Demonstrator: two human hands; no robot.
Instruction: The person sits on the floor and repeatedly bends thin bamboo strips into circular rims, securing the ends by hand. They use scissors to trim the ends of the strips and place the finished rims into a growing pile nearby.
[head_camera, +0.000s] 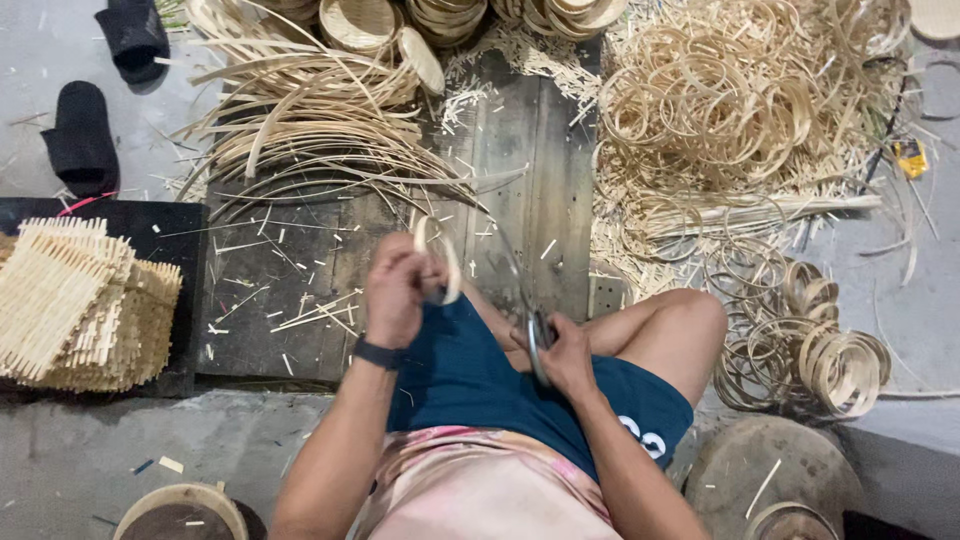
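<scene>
**Bamboo strip being curled into a ring over a dark plank floor**

Head view: the person is sitting with knees apart in dark blue shorts (470, 370), looking down at both hands. The left hand (395, 290), wearing a black wristband (378, 353), is closing its grip around a pale, thin bamboo strip bent into a small loop (447, 262); the fingers are pressing together on the loop's lower part, while the top of the loop is standing free just above the knuckles. The right hand (565, 355) is sitting lower, near the right thigh, its grip pressed together on a grey metal blade-like tool (537, 340) that is pointing down past the fingers. A long thin strand is running from that hand up toward the loop, though blur is making its exact path hard to follow.

Beyond the left grip, long curved pale bamboo strips (320, 150) are lying in a loose sheaf on the dark wooden planks (520, 150). Beyond and outward of the right grip, a big tangled heap of finished pale bamboo rings (740, 110) is spreading over the floor, with more coiled rings (820, 350) just past the right knee. Well out from the left grip, a stack of woven pale bamboo mats (80, 305) is resting on a black board, and two black slippers (85, 135) are lying on the grey floor further off.
</scene>
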